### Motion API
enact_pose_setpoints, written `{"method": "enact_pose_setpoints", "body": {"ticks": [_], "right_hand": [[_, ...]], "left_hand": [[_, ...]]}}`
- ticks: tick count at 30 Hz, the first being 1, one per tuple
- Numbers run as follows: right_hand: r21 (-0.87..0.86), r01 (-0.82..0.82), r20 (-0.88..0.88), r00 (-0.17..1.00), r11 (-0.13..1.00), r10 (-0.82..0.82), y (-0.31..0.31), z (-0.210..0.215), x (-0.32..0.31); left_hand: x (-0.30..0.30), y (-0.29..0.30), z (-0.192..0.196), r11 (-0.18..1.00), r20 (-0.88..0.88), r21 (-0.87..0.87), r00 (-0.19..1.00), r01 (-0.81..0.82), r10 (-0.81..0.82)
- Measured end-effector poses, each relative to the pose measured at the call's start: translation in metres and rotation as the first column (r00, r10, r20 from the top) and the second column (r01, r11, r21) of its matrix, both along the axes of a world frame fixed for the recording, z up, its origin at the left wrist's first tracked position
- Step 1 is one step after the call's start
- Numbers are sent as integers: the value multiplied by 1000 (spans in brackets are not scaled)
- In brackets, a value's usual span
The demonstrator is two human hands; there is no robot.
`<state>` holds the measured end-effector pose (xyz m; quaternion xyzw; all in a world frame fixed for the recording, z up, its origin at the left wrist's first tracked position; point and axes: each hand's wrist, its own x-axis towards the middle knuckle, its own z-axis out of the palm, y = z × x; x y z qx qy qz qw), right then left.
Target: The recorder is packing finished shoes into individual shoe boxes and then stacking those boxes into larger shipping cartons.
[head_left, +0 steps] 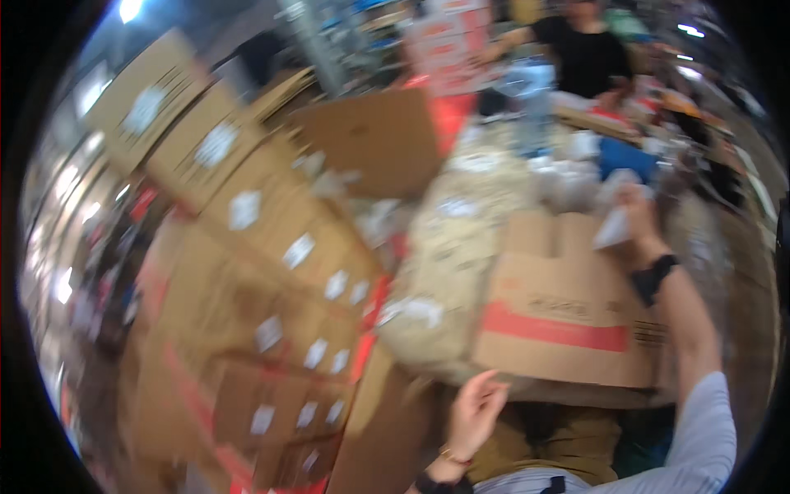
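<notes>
A flattened brown cardboard box (551, 309) with a red stripe lies on a wrapped, pale work surface (461, 247). Above its far right flap is my right hand (638, 216), closed around a whitish plastic bag (613, 226); motion blur hides the bag's contents. My left hand (479, 405) is beside the box's near left corner, its fingers loosely bent and apart, with nothing seen in it. A dark band circles my right wrist. Several clear plastic-wrapped items (568, 181) stand just beyond the box, next to a blue object (625, 156).
Stacked cartons (288, 272) with white labels rise on my left. An open carton (370, 140) holds crumpled plastic behind them. Past the surface, a person in a black top (584, 58) is near red-and-white boxes (448, 49). A clear bluish plastic container (535, 107) stands at the far end.
</notes>
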<state>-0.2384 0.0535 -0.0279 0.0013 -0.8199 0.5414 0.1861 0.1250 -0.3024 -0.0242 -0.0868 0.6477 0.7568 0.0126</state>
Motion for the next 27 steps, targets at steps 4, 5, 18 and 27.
{"method": "enact_pose_setpoints", "body": {"ticks": [4, 5, 18, 27], "right_hand": [[652, 117, -90, 993, 749, -77, 110, -48, -90], [713, 154, -72, 987, 685, -146, 135, -52, -105], [203, -313, -329, 871, 928, 365, -176, 38, 175], [621, -246, -140, 899, 744, 415, -81, 0, 158]], "left_hand": [[-6, 6, -11, 996, -111, 15, 990, 87, -84], [-5, 2, -13, 995, -144, 27, 985, 99, -94], [-66, 34, 22, 990, -216, 0, 967, 141, -138], [-115, 14, 4, 991, -106, -137, 994, -14, 0]]}}
